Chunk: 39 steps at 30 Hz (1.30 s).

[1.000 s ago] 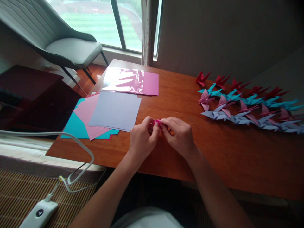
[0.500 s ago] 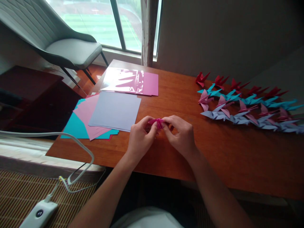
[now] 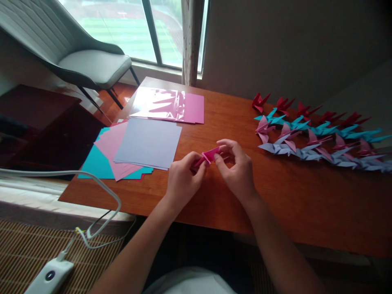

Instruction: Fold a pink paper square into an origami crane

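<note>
A small piece of folded magenta origami paper (image 3: 210,154) is held up over the wooden table, in front of my body. My left hand (image 3: 185,173) pinches its left end between thumb and bent fingers. At the right end, the thumb of my right hand (image 3: 235,167) presses on the paper's near face. The right index finger is raised above the paper, and other fingers curl behind it. A flat, wing-like flap shows between the hands; the fingers hide the rest of the folds.
Rows of red, turquoise, pink and lavender paper cranes (image 3: 306,151) stand on the table's (image 3: 300,204) right side. On the left lie lavender sheets (image 3: 148,143), pink sheets (image 3: 112,143), turquoise sheets (image 3: 94,163) and a plastic-wrapped magenta pack (image 3: 194,108). A white cable (image 3: 104,185) loops near the left edge.
My right hand has opened out slightly, its index finger lifting. The magenta paper has turned in my fingers, and a broader flap now shows.
</note>
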{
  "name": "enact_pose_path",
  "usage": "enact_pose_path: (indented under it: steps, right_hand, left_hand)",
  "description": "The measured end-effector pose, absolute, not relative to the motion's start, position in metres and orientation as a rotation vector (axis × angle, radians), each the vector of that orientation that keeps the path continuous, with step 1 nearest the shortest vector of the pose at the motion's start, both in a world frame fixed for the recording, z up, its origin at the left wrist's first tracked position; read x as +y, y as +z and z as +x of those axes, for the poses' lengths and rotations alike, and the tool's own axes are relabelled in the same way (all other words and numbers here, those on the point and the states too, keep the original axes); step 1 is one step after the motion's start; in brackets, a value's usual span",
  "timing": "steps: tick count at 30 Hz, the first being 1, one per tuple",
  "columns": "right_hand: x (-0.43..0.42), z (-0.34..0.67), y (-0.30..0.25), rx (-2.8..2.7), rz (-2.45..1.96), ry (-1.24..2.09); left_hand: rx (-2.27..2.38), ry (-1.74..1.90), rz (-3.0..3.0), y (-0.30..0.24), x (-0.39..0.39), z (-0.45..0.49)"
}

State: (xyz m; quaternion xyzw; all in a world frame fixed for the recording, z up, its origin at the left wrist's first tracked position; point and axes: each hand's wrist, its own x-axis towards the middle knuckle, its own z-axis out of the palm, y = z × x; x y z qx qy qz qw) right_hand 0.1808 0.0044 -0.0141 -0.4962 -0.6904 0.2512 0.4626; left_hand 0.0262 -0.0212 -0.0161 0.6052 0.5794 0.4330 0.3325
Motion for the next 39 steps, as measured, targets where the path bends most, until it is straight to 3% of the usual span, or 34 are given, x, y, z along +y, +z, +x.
enact_pose_path:
  steps: [7,18,26,39]
  right_hand:
    - [0.003,0.181,-0.014,-2.057,-1.205,0.318]
    - [0.007,0.187,-0.011,-2.166,-1.237,0.214]
    - [0.004,0.193,0.006,-2.364,-1.178,-0.11]
    - [0.013,0.209,-0.016,-2.241,-1.304,0.023]
  left_hand:
    - [1.762,0.923,2.015,-0.022,-0.023,0.027]
    - [1.672,0.96,1.892,-0.019,-0.021,0.027]
    - [1.595,0.82,2.043,-0.004,-0.006,0.026]
    - [1.434,0.739,2.214,-0.012,0.021,0.026]
